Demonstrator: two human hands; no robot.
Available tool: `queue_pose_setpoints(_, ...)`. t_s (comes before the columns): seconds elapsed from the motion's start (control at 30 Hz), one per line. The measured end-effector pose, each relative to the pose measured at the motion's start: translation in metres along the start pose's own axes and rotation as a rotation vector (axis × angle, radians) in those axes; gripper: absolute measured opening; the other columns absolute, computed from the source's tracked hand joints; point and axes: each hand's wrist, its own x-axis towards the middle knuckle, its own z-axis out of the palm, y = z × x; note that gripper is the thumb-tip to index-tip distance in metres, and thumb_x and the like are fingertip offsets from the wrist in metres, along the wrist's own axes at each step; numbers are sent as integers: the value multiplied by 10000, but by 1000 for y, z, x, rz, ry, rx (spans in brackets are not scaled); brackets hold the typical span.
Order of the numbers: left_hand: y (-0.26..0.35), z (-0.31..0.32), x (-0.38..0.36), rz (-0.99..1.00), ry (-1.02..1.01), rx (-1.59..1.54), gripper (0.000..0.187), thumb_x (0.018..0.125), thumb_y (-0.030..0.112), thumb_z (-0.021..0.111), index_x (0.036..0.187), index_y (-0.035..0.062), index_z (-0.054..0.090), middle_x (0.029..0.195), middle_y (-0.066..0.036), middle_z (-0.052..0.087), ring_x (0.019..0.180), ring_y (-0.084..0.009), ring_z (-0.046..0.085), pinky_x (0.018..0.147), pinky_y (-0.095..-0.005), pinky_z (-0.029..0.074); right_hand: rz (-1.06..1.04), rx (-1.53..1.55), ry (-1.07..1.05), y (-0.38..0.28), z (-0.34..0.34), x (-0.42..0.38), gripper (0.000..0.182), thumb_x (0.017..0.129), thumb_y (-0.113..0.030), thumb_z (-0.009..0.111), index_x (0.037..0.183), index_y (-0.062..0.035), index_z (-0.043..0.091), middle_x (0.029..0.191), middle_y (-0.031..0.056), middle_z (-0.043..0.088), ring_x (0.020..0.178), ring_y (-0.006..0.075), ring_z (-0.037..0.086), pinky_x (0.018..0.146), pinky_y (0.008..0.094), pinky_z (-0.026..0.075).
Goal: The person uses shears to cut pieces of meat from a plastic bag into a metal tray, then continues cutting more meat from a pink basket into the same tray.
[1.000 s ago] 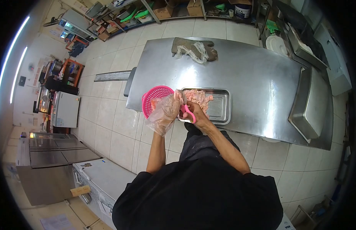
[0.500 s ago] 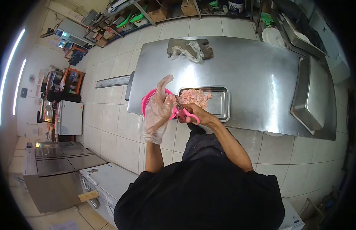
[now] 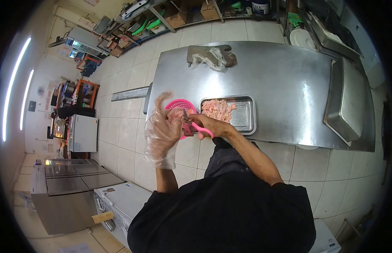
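Observation:
In a loose clear plastic glove, my left hand (image 3: 161, 134) is closed on a piece of raw meat (image 3: 177, 114) above a pink perforated basket (image 3: 182, 103). My bare right hand (image 3: 213, 125) grips pink-handled scissors (image 3: 205, 131), their blades right at the meat. Beside the basket is a shallow metal tray (image 3: 245, 122). Pale pink pieces of raw meat (image 3: 217, 110) fill its left part. My hands hide part of the basket.
All this is at the near edge of a steel table (image 3: 272, 76). A grey-brown oven mitt (image 3: 225, 55) with crumpled clear plastic (image 3: 210, 61) lies at the far side. A large metal pan (image 3: 345, 101) sits at the right end. Tiled floor surrounds the table.
My left hand has shifted left and turned, showing the meat and more of the basket. The right hand and scissors have followed slightly left. The view has shifted a little.

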Motion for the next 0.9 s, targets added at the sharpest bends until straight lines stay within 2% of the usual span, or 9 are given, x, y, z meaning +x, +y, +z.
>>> queue_pose_setpoints(0.13,-59,8,6,-68,3,-749,346,830,238,632,1057,35,468,690,-29,573,601,-87,530,533,-193,422,82,59,9,4,1,13,823,556,-472,836,1109,1,451,928,30,542,840,113,511,714,270,432)
queue_pose_setpoints(0.2,-77,11,7,-186,45,-971,383,798,296,693,1006,48,488,744,-39,587,644,-108,572,540,-199,454,45,38,31,8,1,18,791,565,-419,849,1094,8,445,911,28,534,832,111,501,731,268,429)
queue_pose_setpoints(0.23,-70,21,5,-86,134,-1022,223,840,216,644,896,57,499,739,-22,567,621,-93,540,525,-194,439,26,25,46,7,-1,20,775,569,-393,855,1086,11,442,903,26,530,828,110,496,739,267,427)
queue_pose_setpoints(0.37,-44,4,-2,-260,-6,-752,114,869,109,588,880,74,479,836,-15,540,672,-71,490,574,-208,430,32,-42,163,0,6,12,663,572,-308,866,988,-5,449,845,6,489,791,99,472,732,263,427)
queue_pose_setpoints(0.47,-48,15,-6,-79,132,-638,112,873,95,584,918,69,485,888,-3,528,748,-69,498,618,-214,434,48,-1,144,12,6,13,634,585,-317,859,956,-14,444,833,2,482,776,91,462,704,257,422)
queue_pose_setpoints(0.57,-31,8,-7,-100,128,-554,125,880,68,558,981,59,485,913,-2,523,806,-89,508,687,-229,442,82,39,145,14,8,16,642,610,-361,839,988,-32,439,840,-1,484,780,91,457,703,250,414)
queue_pose_setpoints(0.67,-35,-1,-10,47,122,23,201,883,45,549,1063,55,461,940,-16,517,861,-112,519,745,-240,435,114,15,114,12,8,18,694,603,-419,826,1034,-41,436,865,1,493,810,99,470,736,253,417)
queue_pose_setpoints(0.77,-38,-1,-11,-49,30,-383,235,890,41,534,1101,56,432,988,-45,508,883,-140,539,772,-265,448,57,93,60,13,9,22,765,583,-479,809,1075,-39,424,908,6,507,870,110,491,798,260,418)
queue_pose_setpoints(0.9,-55,1,-12,121,125,-381,302,897,1,483,1157,77,350,1008,-60,487,896,-151,535,777,-276,462,-55,122,88,11,15,24,825,550,-529,794,1090,-40,408,961,15,515,954,125,499,878,275,402)
